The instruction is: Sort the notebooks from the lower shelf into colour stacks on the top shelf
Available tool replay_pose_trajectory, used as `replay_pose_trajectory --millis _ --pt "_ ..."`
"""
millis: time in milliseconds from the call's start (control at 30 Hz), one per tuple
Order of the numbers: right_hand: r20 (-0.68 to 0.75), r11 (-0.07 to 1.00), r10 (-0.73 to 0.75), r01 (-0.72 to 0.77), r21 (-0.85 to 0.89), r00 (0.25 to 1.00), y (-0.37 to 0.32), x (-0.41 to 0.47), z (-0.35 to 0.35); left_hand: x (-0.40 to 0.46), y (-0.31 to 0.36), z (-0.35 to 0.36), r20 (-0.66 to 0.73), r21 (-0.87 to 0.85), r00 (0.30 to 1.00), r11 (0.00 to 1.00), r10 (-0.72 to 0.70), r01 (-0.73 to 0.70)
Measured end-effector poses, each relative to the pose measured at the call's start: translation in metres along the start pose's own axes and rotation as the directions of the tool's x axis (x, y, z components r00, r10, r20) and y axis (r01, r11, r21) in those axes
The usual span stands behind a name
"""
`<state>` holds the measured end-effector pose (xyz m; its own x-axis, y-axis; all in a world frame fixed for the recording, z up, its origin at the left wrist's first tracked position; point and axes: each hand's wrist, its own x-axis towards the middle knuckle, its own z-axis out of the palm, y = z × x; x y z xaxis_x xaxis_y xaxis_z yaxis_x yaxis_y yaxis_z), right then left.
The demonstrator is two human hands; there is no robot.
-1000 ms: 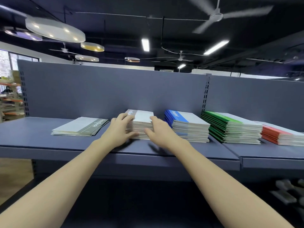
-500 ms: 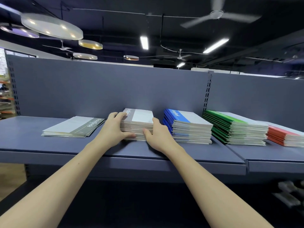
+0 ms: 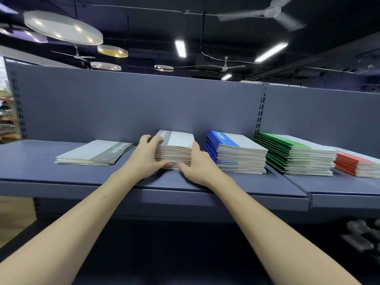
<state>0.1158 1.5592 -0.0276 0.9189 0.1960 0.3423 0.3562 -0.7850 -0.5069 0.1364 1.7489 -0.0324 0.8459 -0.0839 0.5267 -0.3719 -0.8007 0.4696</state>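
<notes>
Both hands clasp the light grey stack (image 3: 174, 150) of notebooks from either side. The left hand (image 3: 146, 156) curls round its left edge, fingers laid over the top corner and thumb tucked along the bottom at the front. The right hand (image 3: 195, 161) presses against the stack's right edge, thumb low at the front corner, fingers running up the side; how far they wrap behind I cannot tell. So the grip is narrow, closed on the pile itself, which sits flat on the top shelf (image 3: 144, 182), a little back from the front lip.

Taking that grey stack as the mark: just to its left, with a gap of bare shelf between, lies a much lower pile with dark grey spines (image 3: 96, 154), slightly fanned and turned at an angle. Just to its right stands the blue stack (image 3: 236, 155), about as tall, close enough that the right hand fills the space between the two. Further right is the green stack (image 3: 296, 159), then, past the seam where the shelf boards meet, a red stack (image 3: 357, 164) running out of view at the edge.

Behind the grey stack rises the plain blue-grey back panel (image 3: 144, 108) with a slotted upright (image 3: 261, 110) to the right. Below it the lower shelf is in deep shadow; some dim grey shapes (image 3: 362, 237) show far down to the right, too blurred to name. Overhead hang round lamps (image 3: 63, 27) and a ceiling fan (image 3: 269, 14).
</notes>
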Motion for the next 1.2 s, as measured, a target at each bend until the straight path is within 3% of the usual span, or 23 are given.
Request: replay_pose_trajectory --millis 200,400,567,900,967,1100,1200 --pt "-0.063 0.996 0.023 -0.018 0.086 0.998 0.006 -0.002 -0.002 0.000 -0.002 -0.007 -0.105 -0.122 0.991 0.990 -0.086 0.073" --pt "-0.060 1.000 -0.002 0.001 -0.008 0.998 0.004 0.001 0.000 -0.001 0.000 -0.007 -0.063 -0.068 0.993 0.993 -0.097 0.093" --pt "-0.034 0.997 0.005 -0.002 0.078 0.999 0.007 0.000 -0.001 -0.004 0.001 -0.009 -0.003 -0.040 0.995 0.994 -0.099 0.099" --pt "-0.207 0.996 -0.087 0.083 -0.029 0.975 0.004 -0.001 0.004 -0.004 -0.002 -0.001 -0.070 -0.045 0.995 0.997 -0.071 0.068" --pt "-0.229 0.995 -0.096 0.098 0.000 0.969 0.006 -0.001 0.005 -0.005 -0.001 0.000 -0.102 -0.013 0.994 0.999 -0.041 0.039" --pt "-0.250 0.992 -0.122 0.123 -0.012 0.961 0.008 0.003 0.006 -0.008 0.003 0.006 -0.195 0.168 0.965 0.975 0.176 -0.144" --pt "-0.250 0.991 -0.128 0.130 -0.009 0.960 0.007 0.004 0.006 -0.005 0.002 0.007 -0.191 0.177 0.963 0.971 0.191 -0.158"
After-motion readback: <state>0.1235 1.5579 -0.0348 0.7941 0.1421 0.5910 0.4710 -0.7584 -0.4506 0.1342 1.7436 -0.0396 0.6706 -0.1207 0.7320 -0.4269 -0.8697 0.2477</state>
